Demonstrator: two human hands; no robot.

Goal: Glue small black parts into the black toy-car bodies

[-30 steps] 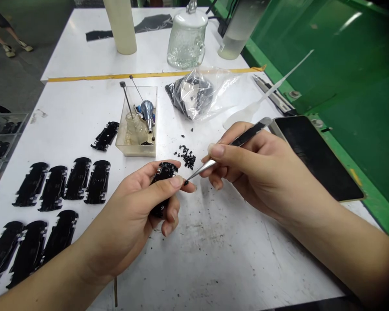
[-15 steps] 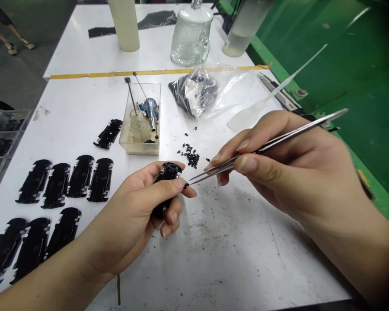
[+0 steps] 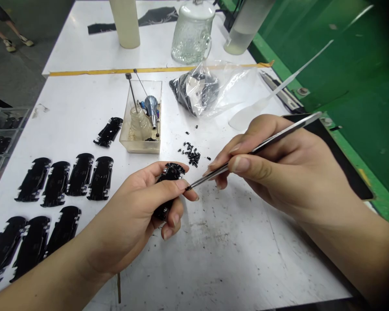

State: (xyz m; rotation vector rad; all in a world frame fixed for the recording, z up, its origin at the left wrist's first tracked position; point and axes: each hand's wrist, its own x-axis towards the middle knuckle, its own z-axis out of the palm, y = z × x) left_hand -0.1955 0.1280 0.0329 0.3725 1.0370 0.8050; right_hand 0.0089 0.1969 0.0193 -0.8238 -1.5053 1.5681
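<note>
Widest room lies on the bare table [image 3: 214,255] between the forearms [image 3: 61,263], this side of left hand [image 3: 152,196] and right hand [image 3: 275,160]. Tweezers [image 3: 272,139] bridge the gap between the hands, bits [image 3: 192,156] lie scattered just beyond, bag [image 3: 197,93] behind those; a narrow lane runs between bits and box [image 3: 139,147]. Sticks [image 3: 132,93] jut up from the box, plates [image 3: 80,175] crowd the left, dropper [image 3: 253,110] and green wall [image 3: 337,65] block the far right.

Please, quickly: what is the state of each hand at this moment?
Left hand: closed, holding a black part.
Right hand: closed, holding tweezers, tips at a small black piece.
</note>
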